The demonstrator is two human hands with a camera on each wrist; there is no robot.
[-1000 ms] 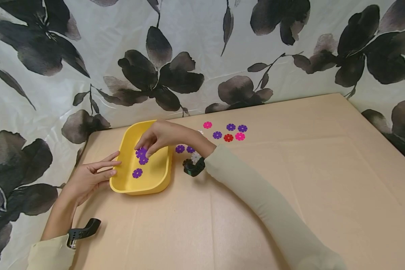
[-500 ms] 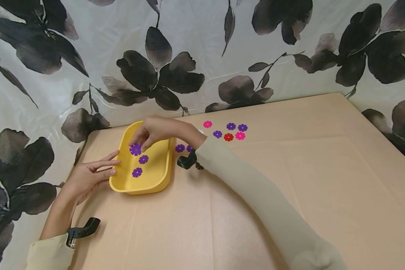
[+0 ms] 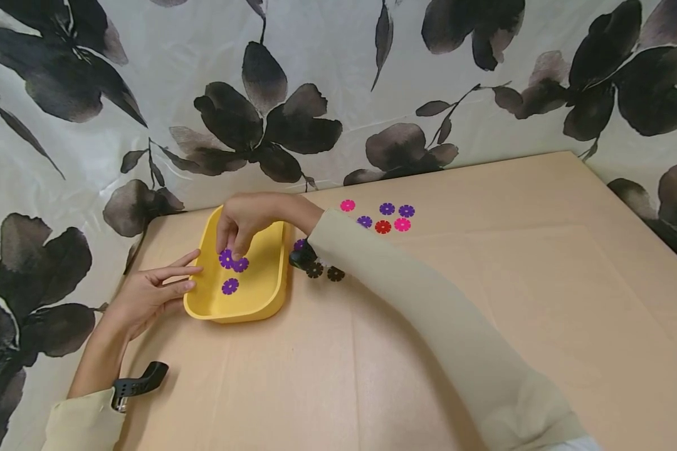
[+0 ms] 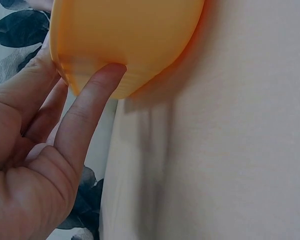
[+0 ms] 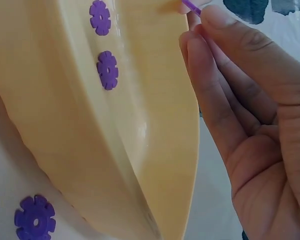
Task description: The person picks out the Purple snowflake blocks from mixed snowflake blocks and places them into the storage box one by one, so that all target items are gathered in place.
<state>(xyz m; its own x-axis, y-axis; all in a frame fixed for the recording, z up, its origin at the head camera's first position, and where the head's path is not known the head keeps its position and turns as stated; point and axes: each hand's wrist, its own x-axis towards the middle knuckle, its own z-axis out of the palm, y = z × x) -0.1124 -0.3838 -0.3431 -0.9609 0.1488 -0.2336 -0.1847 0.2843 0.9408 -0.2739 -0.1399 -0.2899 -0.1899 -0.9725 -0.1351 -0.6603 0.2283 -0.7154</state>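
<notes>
A yellow tray (image 3: 262,285) stands at the table's left side. My left hand (image 3: 152,297) holds its left rim; in the left wrist view the thumb (image 4: 97,92) presses the outer wall while other fingers reach behind the rim. My right hand (image 3: 245,219) is over the inside of the tray, pinching a purple flower-shaped interlocking disc (image 5: 191,7) between thumb and fingers. Two more purple discs, an upper one (image 5: 100,18) and a lower one (image 5: 108,70), lie flat on the tray floor. The right fingers partly cover the held disc.
Right of the tray lie loose discs: pink (image 3: 347,205), red (image 3: 382,227), black (image 3: 335,274) and several purple (image 3: 387,208). My right sleeve (image 3: 406,282) and wrist strap hide part of this group. A floral cloth (image 3: 316,50) hangs along the table's back edge.
My right hand has moved left and slightly lower within the tray with its disc. One purple disc has come to lie apart on the tray floor. The left hand has stayed put.
</notes>
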